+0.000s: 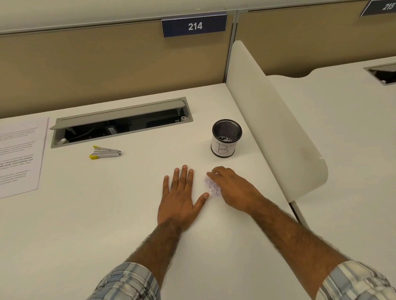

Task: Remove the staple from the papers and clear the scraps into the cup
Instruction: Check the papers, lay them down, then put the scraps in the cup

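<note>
A: Where are the scraps?

B: A small heap of paper scraps lies on the white table, a little nearer the person than the cup. The right hand is cupped over them, fingers curled around the heap and touching it. Whether they are actually gripping any, I cannot tell.

A: And the left hand?

B: The left hand lies flat on the table just left of the scraps, fingers spread and released, holding nothing. Its thumb reaches toward the heap.

A: What is the cup like?

B: A black mesh cup with a white label, standing upright, with some scraps already inside.

A: The papers?

B: The papers lie far to the left of the cup, at the table's edge. The staple remover, silver with yellow tips, sits between the papers and the cup, well apart from both hands.
</note>
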Motion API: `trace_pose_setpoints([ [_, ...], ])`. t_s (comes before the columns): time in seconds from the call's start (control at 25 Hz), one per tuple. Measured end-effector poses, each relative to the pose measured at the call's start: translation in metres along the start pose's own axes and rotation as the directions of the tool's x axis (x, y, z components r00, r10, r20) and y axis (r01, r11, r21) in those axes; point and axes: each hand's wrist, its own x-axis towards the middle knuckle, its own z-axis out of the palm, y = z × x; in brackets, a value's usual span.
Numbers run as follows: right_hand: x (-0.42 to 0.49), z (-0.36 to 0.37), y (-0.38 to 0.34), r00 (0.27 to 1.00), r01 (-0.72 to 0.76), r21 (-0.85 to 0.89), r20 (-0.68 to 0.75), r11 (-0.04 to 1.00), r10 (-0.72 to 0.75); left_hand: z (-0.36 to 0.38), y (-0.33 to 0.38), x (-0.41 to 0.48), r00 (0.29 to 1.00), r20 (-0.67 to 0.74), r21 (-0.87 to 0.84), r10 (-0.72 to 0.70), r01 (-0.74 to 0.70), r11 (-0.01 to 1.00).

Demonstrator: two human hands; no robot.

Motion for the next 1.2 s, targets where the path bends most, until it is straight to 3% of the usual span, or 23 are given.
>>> trace_pose_setpoints([
  [0.2,-0.002,-0.012,-0.011,0.981,0.151,-0.183,0.148,0.971,-0.124,0.002,-0.001,0.0,1.0,-0.009,-0.014,0.001,-0.001,1.0],
  [0.44,-0.004,-0.007,-0.019,0.998,0.064,-0.254,0.043,0.965,-0.055,0.002,-0.001,0.001,1.0,0.011,0.015,-0.008,0.008,1.0],
  [0.8,-0.001,0.001,-0.016,0.993,0.047,-0.16,-0.101,0.986,-0.064,0.001,0.0,0.001,1.0,0.008,0.016,-0.007,0.006,1.0],
  [0.92,0.005,0.007,-0.007,0.991,-0.051,0.001,-0.127,0.999,0.051,0.001,-0.001,0.001,1.0,-0.003,0.01,-0.003,0.003,1.0],
  [1.0,0.007,0.006,-0.004,0.955,-0.181,0.225,-0.191,0.957,0.225,0.001,-0.001,0.001,1.0,-0.007,0.002,-0.001,0.001,1.0],
  [1.08,0.006,0.0,-0.003,0.879,-0.29,0.485,-0.207,0.825,0.43,0.0,-0.001,0.001,1.0,-0.013,0.004,0.002,-0.002,1.0],
  [1.2,-0.001,-0.012,-0.002,0.802,-0.344,0.769,-0.058,0.539,0.595,0.001,-0.001,0.0,1.0,-0.018,0.003,0.004,-0.004,1.0],
])
